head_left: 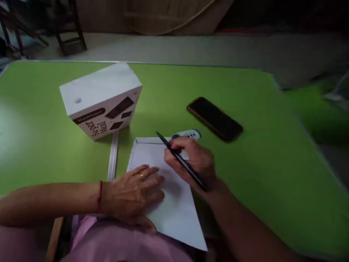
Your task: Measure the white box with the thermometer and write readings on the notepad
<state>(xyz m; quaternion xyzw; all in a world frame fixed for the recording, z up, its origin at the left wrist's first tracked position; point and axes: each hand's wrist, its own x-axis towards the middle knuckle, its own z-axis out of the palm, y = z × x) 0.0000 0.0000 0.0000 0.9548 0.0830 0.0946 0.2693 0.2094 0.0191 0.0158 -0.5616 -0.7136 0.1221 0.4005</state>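
Observation:
A white sheet of paper (174, 211) lies at the near edge of the green table, its top left side looking like part of a pad. My left hand (136, 194) rests flat on the paper's left part, fingers stretched out. In my right hand (195, 160) is a dark pen (182, 163), held above the paper's upper right with one end pointing up and to the left. Just behind that hand lies a white and blue device (191, 134), partly covered by my fingers. Whether the pen touches the paper is hidden.
On the green table (259, 174), a white printed box (106, 98) stands at the back left. A dark phone (215, 118) lies to the right. A metal strip (112, 158) runs along the tabletop below the box. A wooden chair (71, 29) stands beyond the table.

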